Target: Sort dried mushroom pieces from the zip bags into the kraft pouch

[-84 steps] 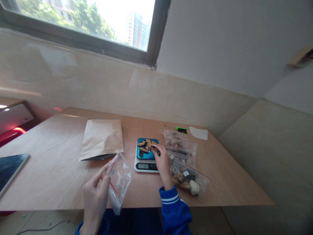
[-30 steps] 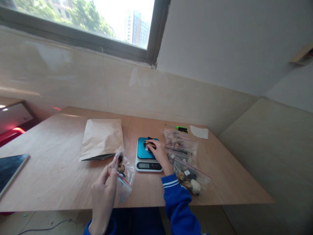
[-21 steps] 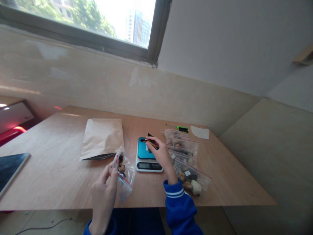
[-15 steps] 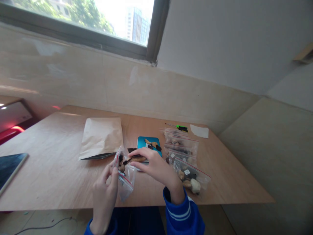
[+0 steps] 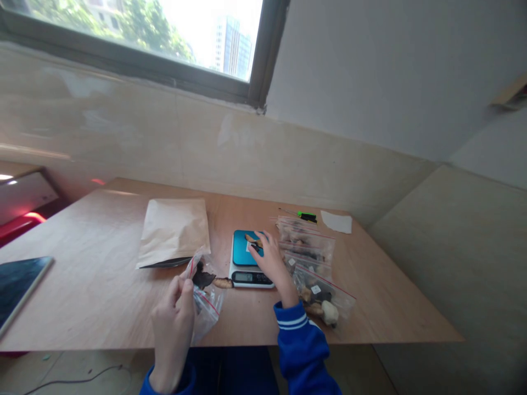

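Two hands are at work: your left hand (image 5: 172,332) pinches the zip bag (image 5: 208,315) at lower centre, with a dark piece (image 5: 200,277) at its mouth and a tan piece (image 5: 223,283) just beyond. Your right hand (image 5: 272,264) curls over the teal digital scale (image 5: 241,249), though whether it grips anything is unclear. A loosened pinch could spill the pieces, and pressing on the scale could skew its reading.

left hand (image 5: 172,329) pinches zip bag (image 5: 209,312) | dark piece (image 5: 201,277) at bag mouth | right hand (image 5: 272,263) over blue digital scale (image 5: 247,252)

Smooth plywood tabletop (image 5: 82,302), glossy clear plastic bag (image 5: 209,314), matt kraft-paper envelope (image 5: 173,233).
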The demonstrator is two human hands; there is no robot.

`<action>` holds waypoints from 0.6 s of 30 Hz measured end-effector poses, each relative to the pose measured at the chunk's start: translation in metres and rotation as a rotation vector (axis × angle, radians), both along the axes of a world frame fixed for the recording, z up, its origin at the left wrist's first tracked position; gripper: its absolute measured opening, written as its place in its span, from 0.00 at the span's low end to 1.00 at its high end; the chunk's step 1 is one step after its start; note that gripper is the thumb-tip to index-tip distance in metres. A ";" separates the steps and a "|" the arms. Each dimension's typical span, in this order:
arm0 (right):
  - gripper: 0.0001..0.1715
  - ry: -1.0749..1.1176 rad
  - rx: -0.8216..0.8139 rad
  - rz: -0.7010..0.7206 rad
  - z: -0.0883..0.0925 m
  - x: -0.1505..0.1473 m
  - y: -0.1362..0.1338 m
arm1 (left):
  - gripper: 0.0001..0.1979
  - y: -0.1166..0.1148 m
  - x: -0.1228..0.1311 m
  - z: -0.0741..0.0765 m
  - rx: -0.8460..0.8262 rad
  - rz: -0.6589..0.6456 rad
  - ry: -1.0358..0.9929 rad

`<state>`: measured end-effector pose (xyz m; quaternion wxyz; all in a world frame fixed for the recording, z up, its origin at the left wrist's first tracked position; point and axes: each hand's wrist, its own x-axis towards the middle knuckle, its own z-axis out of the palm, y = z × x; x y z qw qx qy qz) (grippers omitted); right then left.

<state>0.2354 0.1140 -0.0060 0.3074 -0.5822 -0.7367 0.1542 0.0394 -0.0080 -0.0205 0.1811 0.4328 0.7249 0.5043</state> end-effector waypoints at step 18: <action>0.16 0.139 0.156 -0.151 -0.060 0.014 0.025 | 0.21 0.002 -0.001 0.003 -0.022 -0.003 -0.218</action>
